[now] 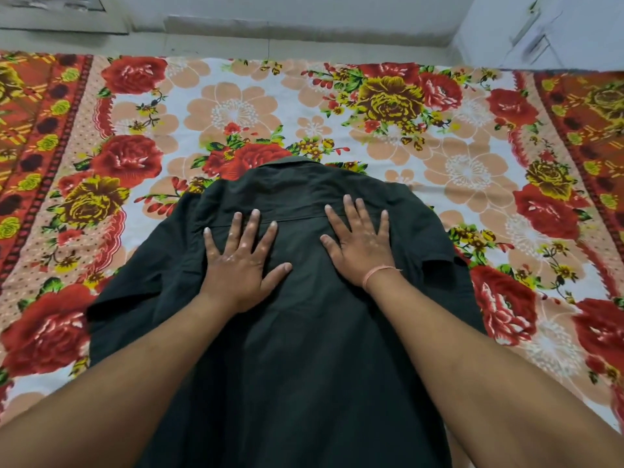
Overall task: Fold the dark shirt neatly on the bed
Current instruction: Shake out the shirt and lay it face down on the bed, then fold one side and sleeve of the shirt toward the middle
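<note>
The dark shirt lies spread out back-side up on the bed, its collar pointing away from me and a short sleeve sticking out on each side. My left hand rests flat on the upper back of the shirt, fingers spread, holding nothing. My right hand lies flat beside it on the right half of the shirt, fingers also apart, with a thin thread band on the wrist. Both palms press on the fabric just below the shoulder seam.
The bed is covered by a floral sheet with red roses and an orange patterned border. A pale wall runs behind the far edge of the bed. A white cabinet stands at the back right.
</note>
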